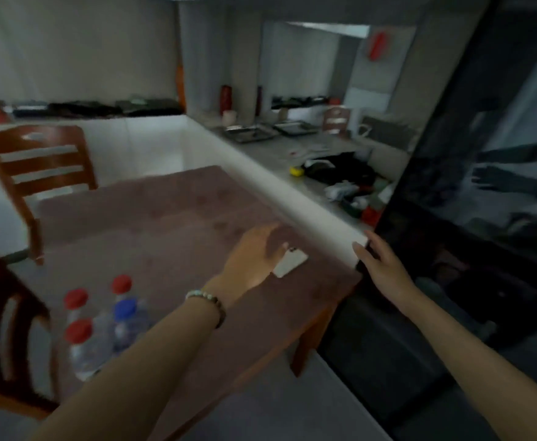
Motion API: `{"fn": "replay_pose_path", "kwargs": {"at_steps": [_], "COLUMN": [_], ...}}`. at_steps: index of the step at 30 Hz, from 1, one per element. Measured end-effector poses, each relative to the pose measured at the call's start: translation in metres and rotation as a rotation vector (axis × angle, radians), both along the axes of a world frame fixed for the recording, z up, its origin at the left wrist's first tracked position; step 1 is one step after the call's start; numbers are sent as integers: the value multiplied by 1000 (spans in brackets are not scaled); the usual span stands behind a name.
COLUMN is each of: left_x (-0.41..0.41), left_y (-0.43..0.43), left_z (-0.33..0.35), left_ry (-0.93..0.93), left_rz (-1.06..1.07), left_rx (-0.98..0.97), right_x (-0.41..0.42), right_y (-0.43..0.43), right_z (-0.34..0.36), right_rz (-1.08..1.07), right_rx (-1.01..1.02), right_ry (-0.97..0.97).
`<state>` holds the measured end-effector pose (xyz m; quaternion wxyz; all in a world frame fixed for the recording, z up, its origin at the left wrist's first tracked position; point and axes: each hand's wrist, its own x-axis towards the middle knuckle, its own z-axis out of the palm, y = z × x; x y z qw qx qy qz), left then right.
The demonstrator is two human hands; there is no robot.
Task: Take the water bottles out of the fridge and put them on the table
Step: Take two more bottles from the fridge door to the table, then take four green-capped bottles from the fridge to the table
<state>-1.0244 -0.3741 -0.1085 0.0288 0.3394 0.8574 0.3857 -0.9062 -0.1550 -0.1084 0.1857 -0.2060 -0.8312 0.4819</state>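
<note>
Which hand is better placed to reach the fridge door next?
Right. The right hand is at the edge of the fridge door, fingers extended. The left hand hovers over the table beside a white object, farther from it.

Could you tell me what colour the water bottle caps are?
Three red caps, one blue cap; head view.

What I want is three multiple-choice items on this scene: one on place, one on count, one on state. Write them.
1. The water bottles stand: A in a sink; B on the table; C on a shelf.
2. Count the red caps: A one; B three; C five.
3. The bottles are: A lying flat; B uncapped; C upright and capped.
Key: 1 B, they cluster on the table's near left part. 2 B, three red caps show beside one blue cap. 3 C, each bottle stands with its cap on top.
</note>
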Motion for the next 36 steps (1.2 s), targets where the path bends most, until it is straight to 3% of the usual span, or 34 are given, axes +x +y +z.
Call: {"fn": "replay_pose_path", "kwargs": {"at_steps": [6,12,18,28,36], "left_x": [65,163,275,417,559], "left_y": [102,128,122,94,74], "left_z": [27,59,110,169,195], "left_ry": [164,171,148,237,580], "left_rz": [-394,-790,-1063,-1346,-1376], "left_rx": [32,114,327,591,910], "right_x": [156,285,380,512,651], "right_y": [29,-44,-129,-217,-234], "right_z": [32,72,131,191,194], "right_rz": [-370,-690,-875,-1055,-1233], "right_rx": [196,284,665,919,972], "right_ry": [8,-6,-39,-95,-163]}}
